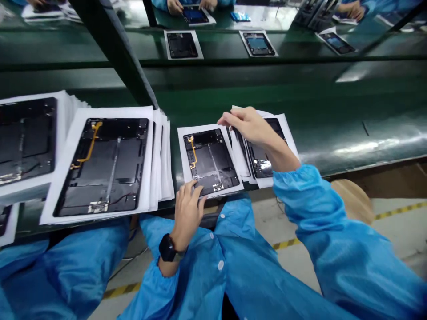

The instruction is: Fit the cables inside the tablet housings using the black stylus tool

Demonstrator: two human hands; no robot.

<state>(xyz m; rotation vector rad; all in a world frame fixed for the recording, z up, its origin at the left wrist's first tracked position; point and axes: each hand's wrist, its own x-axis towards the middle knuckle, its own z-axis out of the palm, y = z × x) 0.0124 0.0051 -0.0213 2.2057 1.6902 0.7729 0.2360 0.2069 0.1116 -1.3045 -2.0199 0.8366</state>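
An opened tablet housing (213,160) with an orange flex cable lies on a white sheet in front of me. My left hand (189,213) rests at its lower left corner, fingertips on the edge and fingers a little apart, gripping nothing. Above its upper right corner hovers my right hand (251,126), fingers drawn together in a pinch; whatever is between the fingertips is too small to make out. Partly behind my right wrist, another tablet housing (258,158) lies on stacked white sheets.
To the left stands a stack of tablet housings (128,155) layered with white sheets, with another stack (26,133) beyond it. A dark post (116,53) rises behind them. Across the green bench (320,98), more units lie on sheets near co-workers' hands (191,5). A round stool (353,200) stands at right.
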